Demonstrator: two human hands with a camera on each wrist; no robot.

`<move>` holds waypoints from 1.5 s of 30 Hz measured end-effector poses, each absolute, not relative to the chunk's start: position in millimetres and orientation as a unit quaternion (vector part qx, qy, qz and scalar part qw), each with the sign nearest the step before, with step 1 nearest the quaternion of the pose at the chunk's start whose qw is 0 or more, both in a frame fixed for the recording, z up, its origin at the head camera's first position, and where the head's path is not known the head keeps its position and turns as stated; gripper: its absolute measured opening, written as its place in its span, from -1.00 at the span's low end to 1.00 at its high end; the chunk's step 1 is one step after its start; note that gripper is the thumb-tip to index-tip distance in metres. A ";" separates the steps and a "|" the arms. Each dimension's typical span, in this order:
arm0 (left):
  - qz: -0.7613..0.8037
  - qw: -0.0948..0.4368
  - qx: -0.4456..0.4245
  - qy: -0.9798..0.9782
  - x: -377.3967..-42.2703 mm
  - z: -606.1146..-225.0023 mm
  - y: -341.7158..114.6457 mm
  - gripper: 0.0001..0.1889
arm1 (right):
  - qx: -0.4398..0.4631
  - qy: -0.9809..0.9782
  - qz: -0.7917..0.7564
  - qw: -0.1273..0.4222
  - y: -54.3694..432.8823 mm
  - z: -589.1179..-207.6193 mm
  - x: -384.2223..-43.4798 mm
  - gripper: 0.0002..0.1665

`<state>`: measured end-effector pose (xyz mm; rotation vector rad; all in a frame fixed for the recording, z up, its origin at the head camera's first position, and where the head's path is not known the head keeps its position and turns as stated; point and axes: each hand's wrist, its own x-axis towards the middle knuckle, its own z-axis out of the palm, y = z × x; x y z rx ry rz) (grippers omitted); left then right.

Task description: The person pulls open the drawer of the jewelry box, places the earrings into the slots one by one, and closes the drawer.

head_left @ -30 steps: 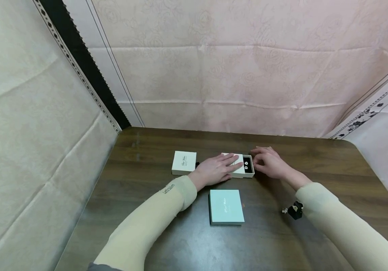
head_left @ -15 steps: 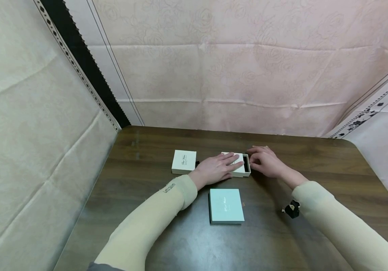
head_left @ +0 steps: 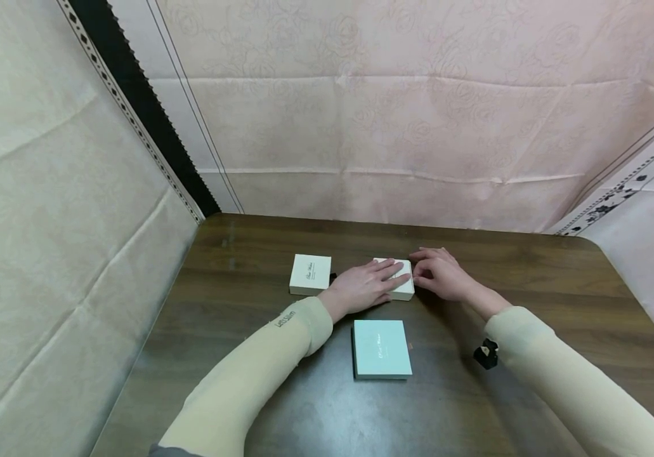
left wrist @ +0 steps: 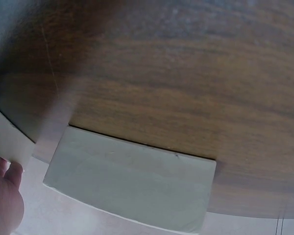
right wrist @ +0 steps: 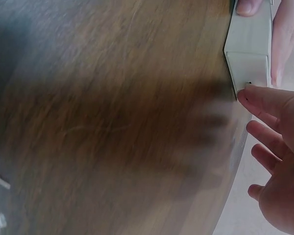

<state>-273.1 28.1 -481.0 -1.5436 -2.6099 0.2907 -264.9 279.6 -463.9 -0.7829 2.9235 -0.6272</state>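
A small white drawer-style jewelry box (head_left: 403,291) stands toward the table's far side, its drawer level with the sleeve. My left hand (head_left: 361,287) lies across it, fingers straight and spread on top; in the right wrist view the thumb touches the box's side. The right hand (head_left: 443,276) is at the box's right end, where thumb and index fingertips meet at the drawer's end panel (right wrist: 246,68). A small dark bit between them looks like a pull tab (right wrist: 249,83). The box's contents are hidden.
Another white box (head_left: 310,274) with printed lettering sits to the left, a black tab (head_left: 332,277) at its right end. Nearer lies a mint-green box (head_left: 382,348) on the brown wooden table (head_left: 258,355). Pale cloth (head_left: 389,146) hangs beyond the far edge.
My right hand has moved left, sliding the drawer into its sleeve. The pair of earrings visible inside it a second ago is now covered. The left hand has stayed in place.
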 end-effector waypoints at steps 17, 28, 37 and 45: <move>0.096 0.045 -0.507 -0.856 -269.1 -479.4 27.0 -0.34 | -0.243 0.949 -0.196 0.029 271.7 -464.3 -261.9 -0.78; 0.103 0.030 -0.499 -0.860 -264.3 -465.3 24.1 -0.31 | -0.223 0.954 -0.198 0.036 285.7 -454.6 -249.9 -0.94; 0.075 0.026 -0.507 -0.858 -249.7 -441.9 18.7 -0.29 | -0.233 0.953 -0.195 0.022 296.8 -445.9 -231.9 -0.95; 0.053 -0.009 -0.494 -0.868 -219.3 -429.9 9.9 -0.29 | -0.248 0.949 -0.196 0.012 300.9 -442.1 -207.6 -0.89</move>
